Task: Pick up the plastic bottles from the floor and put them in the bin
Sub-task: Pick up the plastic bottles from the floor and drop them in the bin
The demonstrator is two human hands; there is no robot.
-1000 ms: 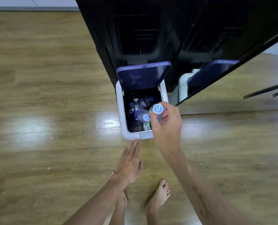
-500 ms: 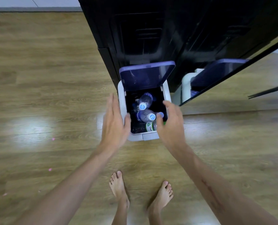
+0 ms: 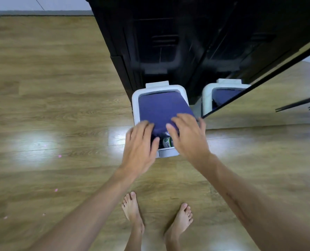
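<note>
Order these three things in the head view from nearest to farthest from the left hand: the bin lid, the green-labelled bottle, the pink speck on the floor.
1. bin lid: the left hand touches its front edge.
2. green-labelled bottle: inside the bin, just right of the thumb.
3. pink speck: on the floor, far to the left.

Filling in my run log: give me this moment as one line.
phase: closing bin | lid: nearly down | left hand: on lid edge | right hand: on lid | bottles: in bin
</note>
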